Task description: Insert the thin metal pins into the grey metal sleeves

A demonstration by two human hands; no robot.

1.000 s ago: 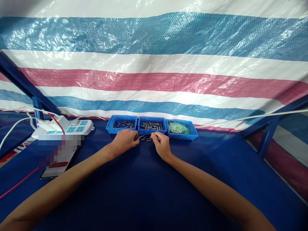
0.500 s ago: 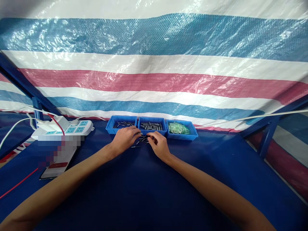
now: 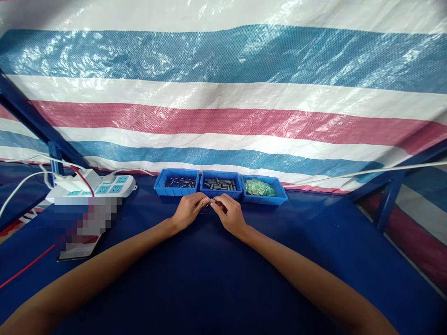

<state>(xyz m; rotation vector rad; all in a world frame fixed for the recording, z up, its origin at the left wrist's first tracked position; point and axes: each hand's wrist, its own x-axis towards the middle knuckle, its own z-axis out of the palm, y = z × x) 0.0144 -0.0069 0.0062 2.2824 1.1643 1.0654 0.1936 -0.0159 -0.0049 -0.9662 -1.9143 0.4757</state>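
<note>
My left hand and my right hand meet just in front of the middle blue tray. Both are closed in a pinch, fingertips touching around a small dark grey piece held between them. The hands hide the loose thin pins that lay on the blue cloth there. The left tray holds thin metal pins, the middle one short dark grey cylinders, the right tray clear green pieces.
A white power strip with plugs and white and red cables lies at the left. A phone lies in front of it. A striped tarp hangs behind the trays; blue frame bars stand at both sides.
Both hands drew together from the loose pins on the cloth, and their fingertips now meet on one small piece. The view tilted slightly down.
</note>
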